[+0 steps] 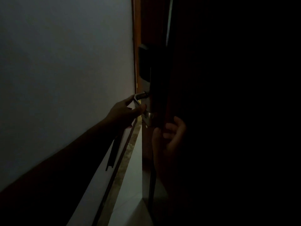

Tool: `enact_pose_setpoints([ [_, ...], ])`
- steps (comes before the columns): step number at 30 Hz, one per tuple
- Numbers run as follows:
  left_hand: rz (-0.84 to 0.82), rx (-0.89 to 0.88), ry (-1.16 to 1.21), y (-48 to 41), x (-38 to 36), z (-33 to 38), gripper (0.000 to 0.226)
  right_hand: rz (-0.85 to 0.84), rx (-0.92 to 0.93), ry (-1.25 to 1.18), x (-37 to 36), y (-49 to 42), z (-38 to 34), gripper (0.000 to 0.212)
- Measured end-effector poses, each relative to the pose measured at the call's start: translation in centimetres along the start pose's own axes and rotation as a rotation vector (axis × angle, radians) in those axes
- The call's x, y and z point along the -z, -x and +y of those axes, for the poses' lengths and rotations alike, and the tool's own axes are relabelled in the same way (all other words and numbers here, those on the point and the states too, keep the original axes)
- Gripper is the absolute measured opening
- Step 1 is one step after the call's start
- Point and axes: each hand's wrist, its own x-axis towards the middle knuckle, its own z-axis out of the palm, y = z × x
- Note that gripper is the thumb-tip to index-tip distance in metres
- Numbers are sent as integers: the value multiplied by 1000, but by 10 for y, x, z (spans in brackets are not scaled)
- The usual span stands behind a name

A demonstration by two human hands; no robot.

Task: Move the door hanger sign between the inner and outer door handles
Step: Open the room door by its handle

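The door (154, 30) stands ajar and edge-on in very dim light. At the door's edge, below the lock, the right hand (171, 136) curls its fingers round that edge. On the door's left side, the left hand (125, 111) pinches a pale strip, apparently the door hanger sign (136, 100), just beside the handle (148, 115) on that face. The likely risk is that the door swings if the right hand slackens, knocking the sign away. In this gloom its hook could also miss the handle and the sign could drop.
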Motion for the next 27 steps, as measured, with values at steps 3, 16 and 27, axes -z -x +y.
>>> enact_pose_setpoints([
  [3,-39,-90,-27,-25,-17,-1,61,-125,-27,10,-16,-36,29,61],
  [16,-373,-217,156,-148,-88,20,46,-82,-60,143,-2,-136,112,10],
  [27,-521,-386,91,-214,-166,52,32,-107,-186,206,39,-189,135,16],
])
